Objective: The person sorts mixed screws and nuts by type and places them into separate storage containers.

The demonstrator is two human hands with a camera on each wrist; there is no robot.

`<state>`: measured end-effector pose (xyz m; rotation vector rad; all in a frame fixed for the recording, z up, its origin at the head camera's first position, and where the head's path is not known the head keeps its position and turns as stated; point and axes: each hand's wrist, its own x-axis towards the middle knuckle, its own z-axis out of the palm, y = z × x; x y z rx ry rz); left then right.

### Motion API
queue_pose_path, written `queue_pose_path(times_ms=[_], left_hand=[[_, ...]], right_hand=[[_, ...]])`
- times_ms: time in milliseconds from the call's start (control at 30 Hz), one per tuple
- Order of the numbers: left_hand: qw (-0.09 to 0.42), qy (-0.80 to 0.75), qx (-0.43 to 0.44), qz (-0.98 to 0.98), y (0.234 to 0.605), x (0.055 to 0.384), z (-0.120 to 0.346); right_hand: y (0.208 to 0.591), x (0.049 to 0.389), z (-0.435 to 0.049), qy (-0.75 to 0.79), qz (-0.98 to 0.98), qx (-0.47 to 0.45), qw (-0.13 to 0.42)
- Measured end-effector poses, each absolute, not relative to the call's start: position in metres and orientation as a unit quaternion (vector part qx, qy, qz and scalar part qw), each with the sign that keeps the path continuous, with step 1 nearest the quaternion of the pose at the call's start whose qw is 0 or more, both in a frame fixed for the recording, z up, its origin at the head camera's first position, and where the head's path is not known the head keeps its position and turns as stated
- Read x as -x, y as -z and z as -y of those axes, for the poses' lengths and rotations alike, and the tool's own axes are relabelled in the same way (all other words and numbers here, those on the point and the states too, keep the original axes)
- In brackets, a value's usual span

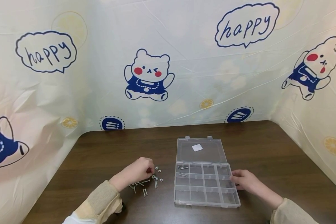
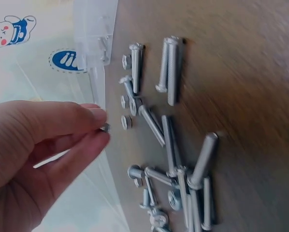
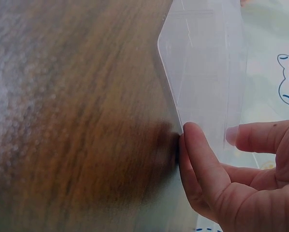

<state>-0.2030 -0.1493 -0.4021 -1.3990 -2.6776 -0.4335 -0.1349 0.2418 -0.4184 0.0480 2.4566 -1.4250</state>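
My left hand (image 1: 141, 168) is above the loose hardware, left of the box, and pinches a small metal nut (image 2: 105, 127) between thumb and fingertip; most of the nut is hidden. Below it on the table lie several screws (image 2: 169, 145), some crossing in a pile, and several loose nuts (image 1: 161, 180). A clear plastic compartment box (image 1: 197, 204) stands with its lid folded back. A few screws (image 1: 183, 167) lie in its back-left compartment, others in the one in front of that. My right hand (image 1: 245, 179) grips the box's right wall, thumb at the rim and fingers along the side.
The open lid (image 1: 184, 152) lies flat behind the box, with a small white label (image 1: 197, 147) on it. The brown wooden table (image 1: 257, 146) meets a printed cloth backdrop (image 1: 190, 71) at its back and sides.
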Motion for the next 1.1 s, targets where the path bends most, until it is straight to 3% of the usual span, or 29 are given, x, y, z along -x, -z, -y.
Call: queue_pose_path(times_ms=[300, 833, 1100], left_hand=[[0.097, 0.177, 0.467, 0.861, 0.394, 0.204, 0.13], [0.109, 0.203, 0.499, 0.836, 0.38, 0.201, 0.09], [0.087, 0.18, 0.524, 0.828, 0.382, 0.198, 0.076]], right_hand=[[0.417, 0.133, -0.241, 0.497, -0.855, -0.017, 0.147], [0.416, 0.134, -0.242, 0.498, -0.854, -0.013, 0.148], [0.417, 0.133, -0.241, 0.497, -0.855, -0.008, 0.146]])
